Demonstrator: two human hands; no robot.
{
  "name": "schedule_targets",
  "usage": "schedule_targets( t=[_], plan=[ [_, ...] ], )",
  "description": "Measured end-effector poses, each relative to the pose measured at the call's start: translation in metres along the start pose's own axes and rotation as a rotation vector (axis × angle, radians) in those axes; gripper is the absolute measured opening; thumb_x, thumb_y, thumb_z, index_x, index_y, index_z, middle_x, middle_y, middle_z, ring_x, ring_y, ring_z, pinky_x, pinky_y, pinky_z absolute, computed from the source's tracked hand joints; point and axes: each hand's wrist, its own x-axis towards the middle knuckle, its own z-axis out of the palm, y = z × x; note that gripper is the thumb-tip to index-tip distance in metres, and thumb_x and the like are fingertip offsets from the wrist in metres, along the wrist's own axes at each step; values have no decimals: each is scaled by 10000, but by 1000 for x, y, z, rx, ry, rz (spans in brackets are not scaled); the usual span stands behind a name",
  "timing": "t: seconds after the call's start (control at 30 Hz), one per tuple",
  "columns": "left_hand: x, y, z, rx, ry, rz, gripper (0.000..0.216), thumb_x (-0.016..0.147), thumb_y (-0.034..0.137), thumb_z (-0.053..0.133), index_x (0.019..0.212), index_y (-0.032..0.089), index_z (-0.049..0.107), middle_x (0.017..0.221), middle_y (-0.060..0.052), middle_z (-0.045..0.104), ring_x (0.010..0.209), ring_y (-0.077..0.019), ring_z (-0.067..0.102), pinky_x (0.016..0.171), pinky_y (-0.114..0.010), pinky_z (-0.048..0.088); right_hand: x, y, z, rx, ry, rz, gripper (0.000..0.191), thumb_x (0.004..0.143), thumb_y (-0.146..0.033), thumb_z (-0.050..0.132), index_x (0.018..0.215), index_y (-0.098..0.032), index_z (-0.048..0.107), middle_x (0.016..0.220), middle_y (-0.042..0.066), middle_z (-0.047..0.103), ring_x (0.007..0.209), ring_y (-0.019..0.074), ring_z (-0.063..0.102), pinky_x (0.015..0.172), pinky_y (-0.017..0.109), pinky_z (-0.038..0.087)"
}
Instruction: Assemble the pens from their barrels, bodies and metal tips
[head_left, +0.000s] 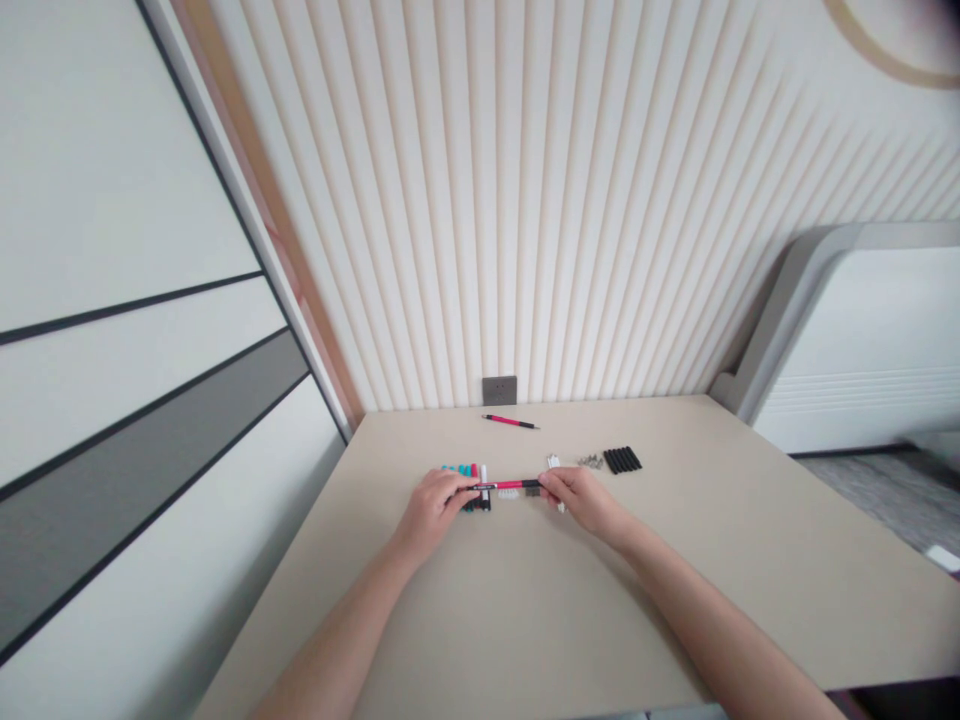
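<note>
My left hand (433, 512) and my right hand (579, 500) both grip a pink and black pen (501, 485), held level above the beige table (600, 570), one hand at each end. Under my left hand lies a row of teal, red, white and black pen parts (459, 469), partly hidden by my fingers. Small white pieces (508, 493) lie under the pen. A white piece (553, 461) sits just beyond my right hand, beside a small heap of metal parts (591, 461) and several black tubes (622, 460). A second pink pen (510, 422) lies farther back.
The table's far edge meets a ribbed cream wall (570, 220) with a grey socket (499, 390) just above it. A white panelled wall (135, 300) runs along the left side. A white unit (847, 340) stands beyond the right edge, above a grey floor (877, 495).
</note>
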Motion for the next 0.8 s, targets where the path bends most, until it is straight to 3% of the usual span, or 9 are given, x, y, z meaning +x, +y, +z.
schedule_targets(
  t=[0.23,0.33,0.43,0.57,0.63,0.73,0.8],
  plan=[
    [-1,-2,1,-4,-41,-54,221,949,373,546,937,214,698,836,-39,707,791,-177,638,736,-296,497,0,-2,3,-80,97,-94,152,873,-340,589,828,-196,595,748,-5,592,678,143,517,634,249,386],
    [0,-2,2,-5,-29,-61,203,952,356,544,962,215,690,846,-40,702,800,-177,636,740,-299,497,-1,-3,2,-71,122,-121,188,862,-375,617,942,-205,615,801,4,614,709,151,532,666,263,412],
    [0,-1,3,-16,-6,-40,201,956,349,537,983,216,685,841,-39,698,798,-175,635,738,-300,499,-2,-4,2,-31,90,-115,300,941,-429,491,1073,-200,632,823,27,649,705,153,549,674,278,428],
    [-1,-1,4,-40,10,-10,209,956,353,535,981,210,685,863,-53,706,828,-181,648,765,-315,510,-2,-3,4,-64,-4,-46,500,999,-437,322,740,-174,659,646,28,613,600,148,519,608,287,398],
    [-1,0,4,-43,9,-1,212,957,354,534,982,209,685,871,-56,709,842,-183,653,780,-322,512,-1,-3,4,-67,-17,-55,437,975,-431,399,733,-177,660,653,22,615,618,150,525,614,284,396],
    [-1,0,4,-44,-1,-7,212,956,354,536,968,206,686,865,-54,707,838,-183,653,779,-324,512,-1,-6,3,-49,46,-97,263,907,-410,545,877,-188,683,779,26,660,697,157,543,653,275,410],
    [-1,0,4,-42,-11,-18,208,955,352,539,959,204,686,865,-53,706,838,-183,650,779,-325,511,-1,-7,4,-41,90,-107,249,886,-400,582,990,-193,673,850,30,673,710,153,537,667,271,414]
  ],
)
